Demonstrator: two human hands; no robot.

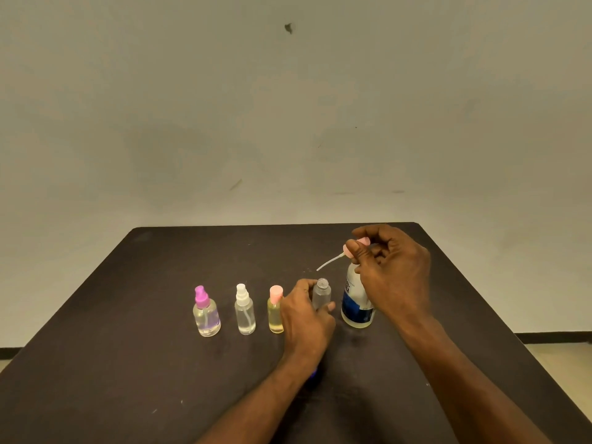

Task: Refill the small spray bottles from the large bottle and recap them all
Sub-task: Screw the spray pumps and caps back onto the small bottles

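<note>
**Pink spray cap lifted clear, open bottle held below**

Pink plastic shows between the curled fingers of the right hand [392, 267]: it pinches a spray cap [354, 246] by thumb and fingertips, raised above the desk, with the white dip tube [328, 262] slanting down and to the left from it, its tip free in the air. Just below and left of that tube stands the open bottle [321, 294], clear, neck uncovered, upright on the desk. The left hand [304, 318] grips it around the body, thumb on the right side, fingers wrapped from the left.

Right beside the open bottle, partly behind the right hand, stands the large bottle [355, 304] with a blue and white label and a pale liquid low inside; its top is hidden by the hand, so whether it is capped cannot be told.

Left of the left hand three small bottles stand in a row, all capped: the yellow bottle [275, 312] with a pink cap, touching or nearly touching the knuckles; the white bottle [245, 310] with a white sprayer; the magenta bottle [206, 312], rounder, with a magenta sprayer. All hold liquid.

The row sits around the middle of the dark desk [128, 363], well apart from its far edge, which meets a pale wall [288, 107].
</note>
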